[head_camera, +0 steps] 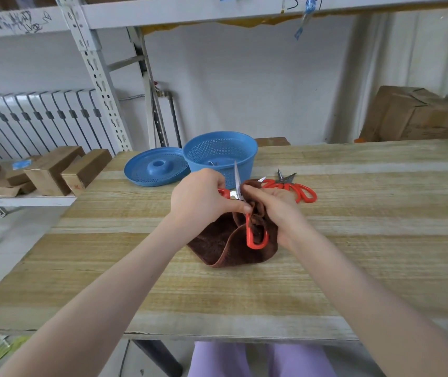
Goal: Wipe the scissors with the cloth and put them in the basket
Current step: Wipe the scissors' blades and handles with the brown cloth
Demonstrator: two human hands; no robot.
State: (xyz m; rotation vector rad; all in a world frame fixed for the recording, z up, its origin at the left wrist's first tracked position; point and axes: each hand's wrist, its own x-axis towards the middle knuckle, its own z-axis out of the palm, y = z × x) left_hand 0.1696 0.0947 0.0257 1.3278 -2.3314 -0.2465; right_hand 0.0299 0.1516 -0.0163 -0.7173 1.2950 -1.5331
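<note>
1. Gripping the scissors (237, 183) by a red handle, the left hand (201, 197) aims one blade at 12 o'clock.
2. The right hand (274, 210) clutches the cloth (217, 243) round the other blade.
3. The basket (247, 161) stands just beyond, at 12 o'clock, nearer the left hand.

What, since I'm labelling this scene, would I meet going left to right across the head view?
Wooden blocks → lid → basket → loose scissors → cardboard box.
</note>
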